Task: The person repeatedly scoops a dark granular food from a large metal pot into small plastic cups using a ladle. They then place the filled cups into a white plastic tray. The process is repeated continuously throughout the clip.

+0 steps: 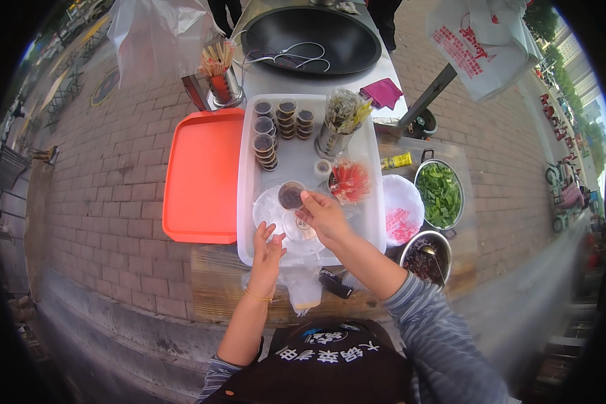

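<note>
Between the thumb and fingers of my right hand [325, 217] is a small clear plastic cup of dark sauce [290, 195]. It is held above clear plastic lids or bowls [270, 209] lying in a white plastic bin [243, 202]. My left hand [268, 247] hovers at the bin's near edge, fingers spread and holding nothing. Toward the bin's far left stand stacks of similar sauce cups [264, 144]. A metal canister [333, 141] of wrapped utensils stands at the far right of the bin. Nearer are a roll of tape [322, 168] and red-wrapped packets [351, 181].
An orange tray [204, 177] lies left of the bin. To the right are a pot of chopped greens [438, 194], a pot of dark food with a ladle [424, 257] and a plastic-covered bowl [401, 209]. A large black wok [310, 40] and a chopsticks holder [224, 88] stand beyond.
</note>
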### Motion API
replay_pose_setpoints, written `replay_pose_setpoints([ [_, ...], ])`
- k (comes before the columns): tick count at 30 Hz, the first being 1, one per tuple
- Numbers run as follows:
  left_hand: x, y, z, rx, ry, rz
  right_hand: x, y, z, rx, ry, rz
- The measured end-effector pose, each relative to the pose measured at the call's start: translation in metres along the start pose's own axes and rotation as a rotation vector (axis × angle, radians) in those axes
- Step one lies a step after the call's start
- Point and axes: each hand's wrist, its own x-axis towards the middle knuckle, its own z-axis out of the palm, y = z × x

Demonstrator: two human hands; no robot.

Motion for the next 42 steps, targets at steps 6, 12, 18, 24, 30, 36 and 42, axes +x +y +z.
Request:
replay_pose_setpoints([
  [6,-0.030,-0.015,-0.041,-0.088,-0.089,-0.281,0.212,-0.014,0.017,0.245,0.558,-0.165],
  [12,-0.064,-0.041,-0.083,-0.139,0.014,-0.404,0.307,-0.030,0.017,0.101,0.890,-0.230],
  [18,-0.059,-0.051,-0.093,-0.151,0.078,-0.415,0.319,-0.033,0.007,-0.429,0.828,-0.336],
  [24,-0.050,-0.053,-0.076,-0.120,0.074,-0.405,0.267,-0.065,0.030,-0.309,0.666,-0.112],
  [30,-0.063,-0.084,-0.061,0.226,-0.222,-0.452,0.009,-0.082,-0.012,-0.098,-0.385,-0.212],
  [36,-0.084,-0.136,0.012,0.962,-0.471,0.047,-0.173,-0.036,-0.139,-0.378,-0.077,0.367],
  [42,-0.082,-0.194,0.114,1.203,-0.599,0.551,-0.262,0.011,-0.273,-0.649,0.285,0.338],
])
